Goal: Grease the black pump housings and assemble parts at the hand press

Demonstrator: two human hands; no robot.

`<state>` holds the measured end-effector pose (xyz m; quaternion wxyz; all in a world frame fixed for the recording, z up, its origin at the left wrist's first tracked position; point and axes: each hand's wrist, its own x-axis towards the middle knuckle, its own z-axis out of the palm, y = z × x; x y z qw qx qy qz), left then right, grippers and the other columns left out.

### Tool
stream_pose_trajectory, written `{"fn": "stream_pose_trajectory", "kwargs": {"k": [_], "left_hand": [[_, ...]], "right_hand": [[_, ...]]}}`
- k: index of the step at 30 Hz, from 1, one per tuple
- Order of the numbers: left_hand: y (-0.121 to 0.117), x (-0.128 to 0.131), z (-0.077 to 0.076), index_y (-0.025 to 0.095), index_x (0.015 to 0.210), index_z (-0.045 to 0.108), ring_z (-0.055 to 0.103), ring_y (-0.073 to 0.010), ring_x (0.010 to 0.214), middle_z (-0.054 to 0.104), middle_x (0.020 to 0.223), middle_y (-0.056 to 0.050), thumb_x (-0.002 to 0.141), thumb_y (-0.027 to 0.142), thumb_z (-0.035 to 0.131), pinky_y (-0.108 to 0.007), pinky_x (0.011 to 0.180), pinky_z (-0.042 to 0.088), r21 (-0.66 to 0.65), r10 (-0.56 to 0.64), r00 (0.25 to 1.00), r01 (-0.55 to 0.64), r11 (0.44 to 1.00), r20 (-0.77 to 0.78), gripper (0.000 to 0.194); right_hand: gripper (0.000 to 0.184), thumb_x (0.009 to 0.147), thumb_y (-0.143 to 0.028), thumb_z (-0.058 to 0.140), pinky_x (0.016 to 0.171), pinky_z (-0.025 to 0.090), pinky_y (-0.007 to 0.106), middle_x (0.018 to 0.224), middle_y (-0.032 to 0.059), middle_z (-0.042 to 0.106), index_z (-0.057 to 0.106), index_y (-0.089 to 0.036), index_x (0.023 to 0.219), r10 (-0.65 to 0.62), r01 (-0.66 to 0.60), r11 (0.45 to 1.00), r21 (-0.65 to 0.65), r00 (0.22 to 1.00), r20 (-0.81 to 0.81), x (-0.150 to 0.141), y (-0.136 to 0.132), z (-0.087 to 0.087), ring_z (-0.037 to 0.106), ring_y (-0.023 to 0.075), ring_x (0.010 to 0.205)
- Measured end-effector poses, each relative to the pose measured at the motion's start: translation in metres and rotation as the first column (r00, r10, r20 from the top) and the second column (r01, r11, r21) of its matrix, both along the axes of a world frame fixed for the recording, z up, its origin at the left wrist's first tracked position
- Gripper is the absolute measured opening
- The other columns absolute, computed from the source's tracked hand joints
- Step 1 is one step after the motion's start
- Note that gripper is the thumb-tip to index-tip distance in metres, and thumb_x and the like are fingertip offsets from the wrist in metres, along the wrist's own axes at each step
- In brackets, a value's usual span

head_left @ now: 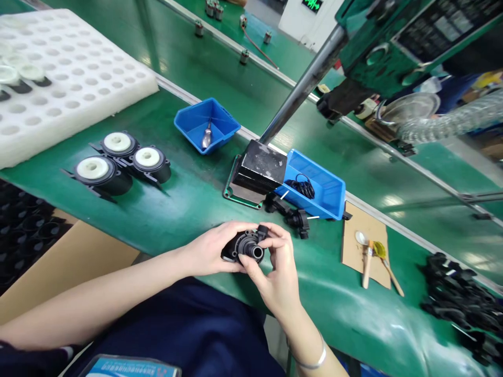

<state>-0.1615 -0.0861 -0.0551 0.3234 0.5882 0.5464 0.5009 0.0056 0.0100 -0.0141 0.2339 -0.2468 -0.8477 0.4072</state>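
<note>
Close to my body, over the bench's front edge, a black plastic pump housing (248,246) with a round ribbed collar and a hollow spout is between my hands. Wrapped around its left side, my left hand (220,247) grips the body. My right hand (277,256) pinches the spout end and side port between thumb and fingers. Just beyond lie two black fittings (297,219) with thin white pins. To the left, three black cylindrical housings (118,157) with white round inserts stand together on the green bench.
A blue bin (207,125) holds a screwdriver; another blue bin (322,188) holds black rings. Between them rises a press stand (261,170). A white foam tray (78,78) lies left. Brushes rest on cardboard (351,246), with black parts (463,298) piled at right.
</note>
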Motion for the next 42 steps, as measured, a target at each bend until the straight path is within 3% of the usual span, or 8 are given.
{"fn": "stream_pose_trajectory", "kwargs": {"k": [6,20,24,28,31,33,38,42], "left_hand": [[0.0,-0.002,-0.004,0.028,0.13,0.053,0.058,-0.0269,0.127,0.06,0.131,-0.01,0.085,0.024,0.073,-0.042,0.107,0.05,0.14,-0.024,1.0,0.023,0.99,0.009,0.049],[0.004,-0.011,-0.005,0.025,0.126,0.054,0.063,-0.026,0.117,0.064,0.121,-0.01,0.081,0.023,0.075,-0.04,0.1,0.052,0.134,-0.099,0.993,0.108,0.985,-0.071,0.05],[0.003,-0.01,0.005,0.024,0.122,0.057,0.066,-0.0253,0.109,0.067,0.115,-0.009,0.078,0.024,0.077,-0.038,0.093,0.055,0.161,-0.053,0.992,0.071,0.984,-0.114,0.049],[0.013,-0.027,0.052,0.025,0.122,0.057,0.067,-0.0239,0.109,0.069,0.116,-0.007,0.078,0.027,0.079,-0.036,0.093,0.056,0.22,-0.003,0.976,0.052,0.974,-0.217,0.05],[0.037,-0.05,0.096,0.024,0.122,0.06,0.065,-0.0246,0.115,0.068,0.12,-0.008,0.078,0.03,0.081,-0.037,0.101,0.052,0.332,0.104,0.957,-0.008,0.943,-0.271,0.049],[0.06,-0.064,0.115,0.021,0.118,0.061,0.066,-0.0246,0.111,0.068,0.118,-0.007,0.075,0.035,0.083,-0.037,0.1,0.053,0.317,0.159,0.96,-0.08,0.945,-0.231,0.05],[0.11,-0.084,0.116,0.02,0.112,0.054,0.07,-0.0231,0.098,0.07,0.108,-0.004,0.068,0.042,0.084,-0.039,0.095,0.055,0.089,0.13,0.99,-0.124,0.988,-0.055,0.058],[0.128,-0.09,0.108,0.021,0.111,0.051,0.07,-0.0231,0.098,0.07,0.106,-0.004,0.066,0.046,0.085,-0.039,0.092,0.055,0.075,0.139,0.989,-0.135,0.988,-0.053,0.062]], "right_hand": [[0.03,0.088,-0.025,0.071,0.107,0.044,0.052,0.131,0.0098,0.044,0.046,-0.025,0.104,-0.005,0.004,0.999,-0.053,1.0,-0.024,0.001,-0.005,-0.004,0.05,0.0261,0.129],[0.029,0.087,-0.029,0.072,0.104,0.046,0.049,0.127,0.0105,0.047,0.047,-0.024,0.102,-0.021,0.021,1.0,0.001,0.999,-0.034,-0.002,-0.007,-0.007,0.052,0.0255,0.126],[0.032,0.087,-0.035,0.073,0.104,0.049,0.047,0.128,0.0121,0.049,0.048,-0.023,0.104,0.047,-0.049,0.998,0.038,0.997,0.057,0.002,0.002,0.011,0.053,0.0259,0.126],[0.047,0.084,-0.041,0.075,0.11,0.047,0.049,0.14,0.0138,0.048,0.051,-0.025,0.122,0.183,-0.194,0.971,0.139,0.979,0.088,0.006,0.039,0.076,0.049,0.0288,0.134],[0.03,0.092,-0.03,0.065,0.11,0.046,0.044,0.132,0.0109,0.054,0.056,-0.024,0.119,0.038,0.062,0.914,0.401,0.971,-0.237,-0.002,0.079,0.148,0.054,0.0241,0.13],[0.028,0.093,-0.025,0.062,0.104,0.048,0.033,0.126,0.0081,0.056,0.057,-0.021,0.12,0.008,0.256,0.845,0.47,0.872,-0.489,-0.017,0.107,0.198,0.057,0.0179,0.127],[0.063,0.083,-0.037,0.031,0.081,0.041,0.026,0.143,0.0068,0.051,0.054,0.001,0.128,0.09,0.334,0.711,0.619,0.829,-0.551,-0.075,0.164,0.307,0.043,0.0175,0.136],[0.094,0.068,-0.039,-0.003,0.064,0.039,0.031,0.127,0.0184,0.056,0.028,0.013,0.139,0.035,0.236,0.89,0.391,0.819,-0.573,-0.105,0.174,0.362,0.058,0.0189,0.114]]}}
